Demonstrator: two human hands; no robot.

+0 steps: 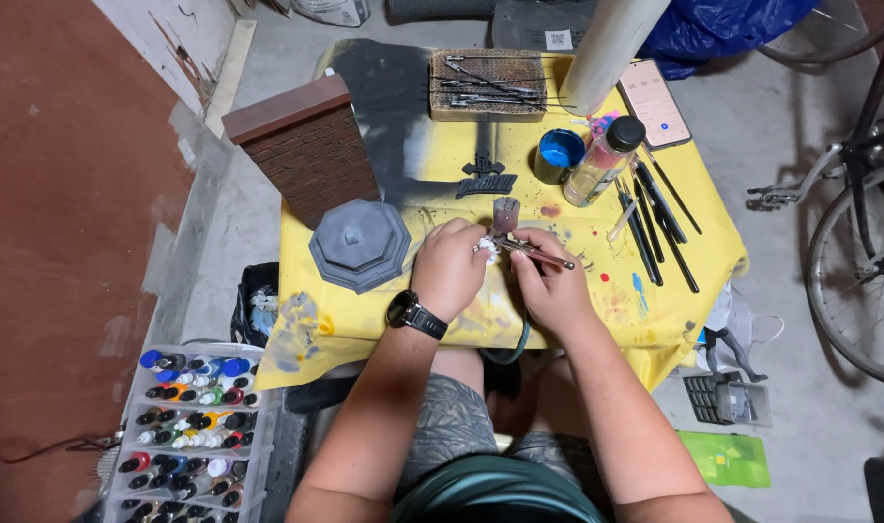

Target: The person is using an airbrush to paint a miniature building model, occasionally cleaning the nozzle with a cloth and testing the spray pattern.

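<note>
Left hand (449, 263): fingers closed on a white wad (487, 248) at the airbrush tip.
Right hand (550, 283): fingers wrapped round the airbrush (529, 248), held above the yellow table (655, 310).
Progress: grey octagonal base (360, 242) and brick wall piece (311, 145) look coated; blue paint cup (560, 153) stands open.

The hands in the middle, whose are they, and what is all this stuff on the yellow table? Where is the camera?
The camera sits on the person's head and looks down, so you see their own two arms. The left hand, with a black watch on its wrist, presses a small white wad against the tip of an airbrush, a little pen-shaped paint sprayer. The right hand has its grip around that sprayer. They work over a small table under a paint-stained yellow cloth. On it lie a grey eight-sided base, a model brick wall, a blue paint pot, a clear bottle, dark brushes and a phone. A tray of paint bottles stands on the floor at the left.
</note>
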